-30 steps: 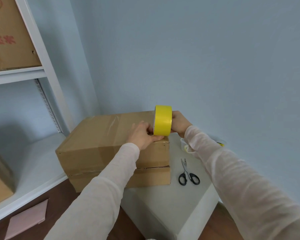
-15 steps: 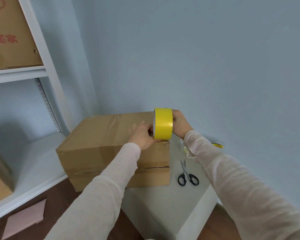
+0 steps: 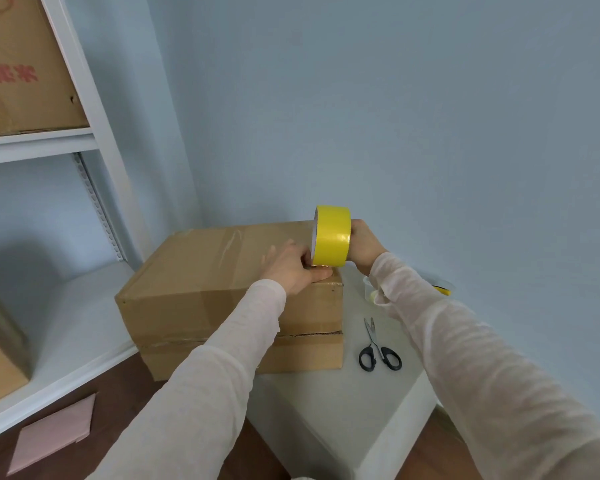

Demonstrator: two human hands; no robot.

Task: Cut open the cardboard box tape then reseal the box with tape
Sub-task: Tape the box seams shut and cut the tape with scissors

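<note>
The right hand [image 3: 362, 245] grips the yellow tape roll [image 3: 331, 237]; the left hand [image 3: 291, 271] pinches its lower edge at the box [image 3: 205, 271] corner. Should that pinch slip, the tape could go on crooked.

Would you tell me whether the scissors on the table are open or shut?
Shut: the scissors lie flat with blades together in one point.

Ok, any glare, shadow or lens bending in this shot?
Head view: sheen on the yellow tape roll and the clear tape on the box; soft shadow on the wall behind the shelf; the shelf post leans, likely lens distortion.
</note>
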